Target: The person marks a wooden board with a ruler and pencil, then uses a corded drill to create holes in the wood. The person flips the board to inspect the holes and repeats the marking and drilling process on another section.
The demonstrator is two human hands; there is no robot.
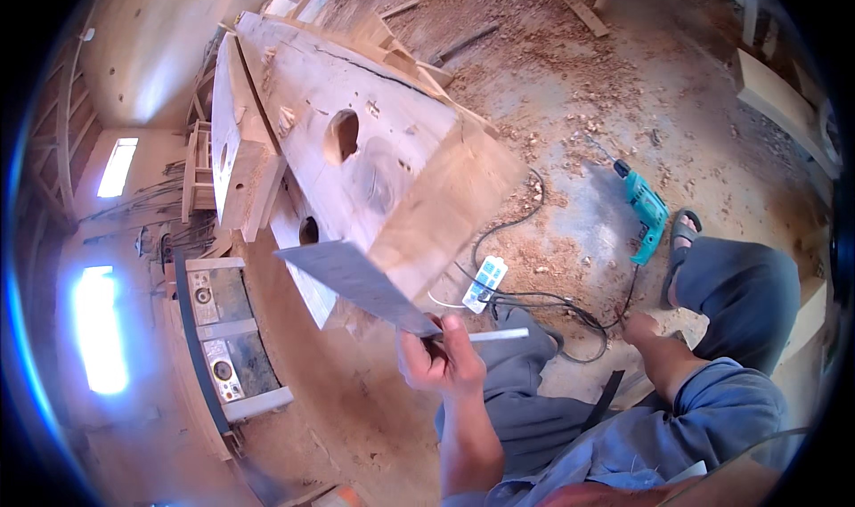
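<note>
My left hand [438, 360] is closed around a flat grey metal square [356, 284]. Its wide blade slants up to the left, across the cut end of a big wooden beam [392, 142]; a thin arm sticks out to the right. The beam has round holes [342, 136] bored through its face. My right hand [638, 329], on a blue-sleeved arm, is low by my knee next to black cables [570, 304]. Its fingers are hidden.
A teal electric drill [647, 209] lies on the sawdust-covered floor [579, 88], and a white power strip [485, 282] sits below the beam's end. My sandalled foot [682, 233] is beside the drill. A woodworking machine [223, 347] stands at left. Planks and offcuts lie at the far edges.
</note>
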